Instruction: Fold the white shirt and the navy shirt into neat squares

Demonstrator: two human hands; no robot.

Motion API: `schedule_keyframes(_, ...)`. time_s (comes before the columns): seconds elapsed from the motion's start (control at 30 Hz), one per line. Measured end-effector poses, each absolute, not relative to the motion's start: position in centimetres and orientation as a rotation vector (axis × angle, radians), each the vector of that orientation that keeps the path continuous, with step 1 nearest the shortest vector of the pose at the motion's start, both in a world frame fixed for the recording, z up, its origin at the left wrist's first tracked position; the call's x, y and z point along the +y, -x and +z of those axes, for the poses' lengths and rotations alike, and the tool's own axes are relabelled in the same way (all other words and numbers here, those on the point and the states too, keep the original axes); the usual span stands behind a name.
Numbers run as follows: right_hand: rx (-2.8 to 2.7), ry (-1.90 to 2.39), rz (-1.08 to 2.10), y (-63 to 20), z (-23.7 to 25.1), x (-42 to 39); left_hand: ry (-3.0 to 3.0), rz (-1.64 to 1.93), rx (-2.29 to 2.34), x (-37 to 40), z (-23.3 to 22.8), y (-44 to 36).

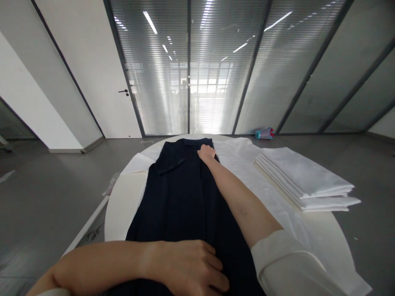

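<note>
A long dark navy garment (179, 193) lies spread lengthwise on a round white table (121, 205). My right hand (206, 152) reaches to its far end, near the waistband, and rests on the cloth with the fingers curled down. My left hand (191, 265) lies flat on the near part of the garment, fingers apart, pressing the fabric. Neither hand lifts anything.
A stack of folded white cloths (305, 176) sits at the table's right side, on a spread white cloth (247, 164). Another white piece (138, 163) lies at the far left. A blue and pink bottle (264, 133) lies on the floor by the glass wall.
</note>
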State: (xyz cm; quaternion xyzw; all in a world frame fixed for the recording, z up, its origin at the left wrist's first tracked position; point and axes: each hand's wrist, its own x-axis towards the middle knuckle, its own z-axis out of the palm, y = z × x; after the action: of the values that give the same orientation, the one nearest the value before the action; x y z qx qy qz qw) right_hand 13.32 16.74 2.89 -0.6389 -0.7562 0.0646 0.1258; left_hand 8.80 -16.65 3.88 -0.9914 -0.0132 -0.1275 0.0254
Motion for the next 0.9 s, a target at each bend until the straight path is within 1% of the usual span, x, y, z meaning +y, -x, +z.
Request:
schedule_keyframes(0.1, -2.260, 1.754, 0.138, -13.0, 2.8, 17.0, 3.076, -0.362, -0.052, -16.9, 4.1, -8.6)
schedule_keyframes(0.2, -2.339, 1.675, 0.159, -12.8, 2.4, 17.1, 3.113, -0.323, -0.082, -17.0, 4.3, -8.5)
schedule_keyframes(0.43, -2.321, 1.678, 0.182, -12.9, 1.6, 17.7, 3.133, -0.274, -0.075, -17.1, 4.6, -8.5)
schedule_keyframes(0.7, -2.330, 1.582, 0.179, -12.9, 1.2, 17.3, 3.239, -0.266, -0.061, -16.9, 4.3, -8.6)
schedule_keyframes(0.9, -2.563, 1.445, 0.321, -13.0, 1.9, 16.6, 3.304, -0.286, -0.058, -16.7, 4.5, -8.8)
